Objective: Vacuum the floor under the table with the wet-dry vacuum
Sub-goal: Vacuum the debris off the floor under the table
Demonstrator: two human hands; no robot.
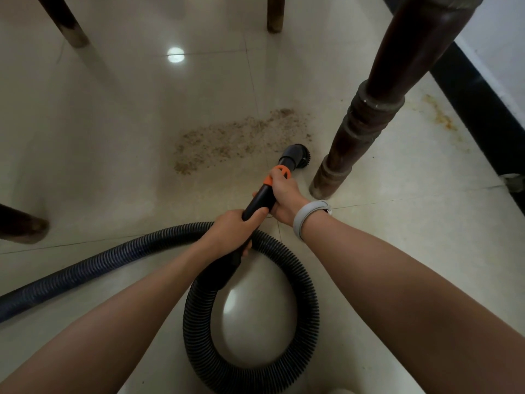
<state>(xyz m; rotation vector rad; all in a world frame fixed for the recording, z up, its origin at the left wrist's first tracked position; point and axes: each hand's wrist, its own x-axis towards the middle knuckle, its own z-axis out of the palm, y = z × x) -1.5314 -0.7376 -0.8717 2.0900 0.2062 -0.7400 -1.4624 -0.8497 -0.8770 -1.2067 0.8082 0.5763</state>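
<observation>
Vacuum hose [284,331], black and ribbed, curls into a full loop on the pale tiled floor [113,137] closest to me, then trails off toward the left edge of my view. From that loop a rigid black wand [257,204] rises and angles away toward the turned wooden table leg [366,120], which I use as my landmark.

My left hand [230,231] is nearer, wrapped around the lower end of the wand where it meets the hose, fingers curled under it and thumb lying across the top. My right hand [284,199] is clamped farther up the wand, fingers closed round it, the forefinger reaching onto the orange collar [279,174]. A grey wristband [308,216] sits on that wrist.

Beyond the collar, the black round brush nozzle [297,155] rests on the floor just left of the table leg's foot, near it but apart. The nozzle is at the near right edge of a patch of brown crumbs [235,137], which spreads left and away from the leg across a tile joint.

Right of the leg, a rusty stain [439,116] marks the floor beside the black skirting [480,89]. Farther off, two more dark legs [275,15] stand on the floor near the top of my view, and another leg's foot [22,224] sits well to the left.
</observation>
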